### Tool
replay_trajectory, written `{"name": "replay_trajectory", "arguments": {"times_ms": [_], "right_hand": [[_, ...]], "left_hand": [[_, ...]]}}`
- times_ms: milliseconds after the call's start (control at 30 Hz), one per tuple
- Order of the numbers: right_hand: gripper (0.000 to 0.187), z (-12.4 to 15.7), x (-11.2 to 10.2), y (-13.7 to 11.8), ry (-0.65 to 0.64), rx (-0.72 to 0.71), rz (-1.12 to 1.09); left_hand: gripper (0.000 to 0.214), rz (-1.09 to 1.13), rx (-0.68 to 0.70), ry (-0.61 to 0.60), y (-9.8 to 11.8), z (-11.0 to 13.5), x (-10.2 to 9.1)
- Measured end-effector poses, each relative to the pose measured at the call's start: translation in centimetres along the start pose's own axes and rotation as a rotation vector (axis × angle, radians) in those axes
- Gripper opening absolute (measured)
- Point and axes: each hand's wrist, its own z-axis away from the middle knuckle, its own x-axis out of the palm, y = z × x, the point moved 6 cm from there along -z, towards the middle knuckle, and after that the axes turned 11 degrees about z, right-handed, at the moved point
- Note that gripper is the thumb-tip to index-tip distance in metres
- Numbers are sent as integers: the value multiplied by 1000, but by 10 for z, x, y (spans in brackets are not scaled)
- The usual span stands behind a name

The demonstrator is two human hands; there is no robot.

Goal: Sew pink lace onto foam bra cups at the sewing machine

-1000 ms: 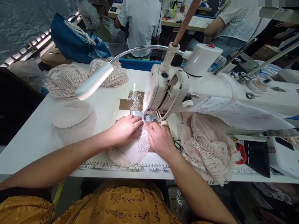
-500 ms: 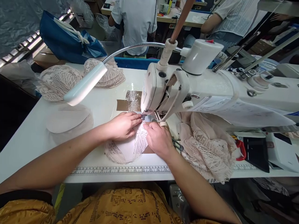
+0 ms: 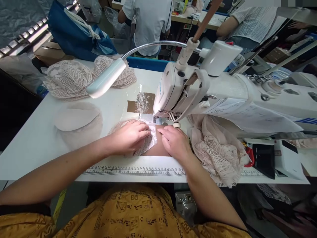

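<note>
My left hand [image 3: 132, 134] is closed on a pale lace fabric piece [image 3: 151, 137], its thumb and fingers pressed together over the cloth. The hand covers much of the piece, whose right edge shows left of the brown patch [image 3: 162, 145] on the table. Just beyond stands the sewing machine [image 3: 170, 89], its presser foot and needle area [image 3: 156, 119] close to the lace's far right corner. My right hand [image 3: 174, 140] rests at the brown patch with fingers apart and the index finger stretched toward the lace, a small gap between them. Nothing shows in it.
Stacked lace pieces [image 3: 71, 79] lie at the back left under a lamp [image 3: 107, 79]. A sheer round piece [image 3: 79, 122] is nearer. Heaped lace fabric [image 3: 218, 152] sits right of my right hand, beside red-handled scissors [image 3: 249, 157]. A printed ruler [image 3: 138, 171] runs along the front edge.
The lace piece has turned and shifted away from the presser foot. My left hand has moved slightly down with it. My right hand has come off the lace, and the view has shifted slightly.
</note>
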Motion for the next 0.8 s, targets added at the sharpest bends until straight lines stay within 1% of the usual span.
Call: {"name": "replay_trajectory", "arguments": {"times_ms": [167, 267, 333, 400, 533, 633, 800], "right_hand": [[36, 8, -18, -5, -150, -75, -77], [36, 18, -23, -7, -197, -88, -67], [34, 25, -22, -10, -181, -105, -64], [32, 32, -20, -12, -135, -122, -74], [32, 43, -12, -15, -42, -145, -100], [31, 48, -9, -17, 6, -146, -100], [35, 46, -2, -29, -7, -152, 6]], "left_hand": [[31, -12, 47, 28, 11, 1, 9], [29, -20, 58, 48, 11, 0, 14], [25, -39, 53, 61, 10, 1, 17], [23, -65, 39, 85, 7, 1, 19], [28, -106, 16, 142, 3, 1, 19], [28, -57, -1, 163, 2, 1, 17], [25, 42, -15, 155, 1, 2, 15]]}}
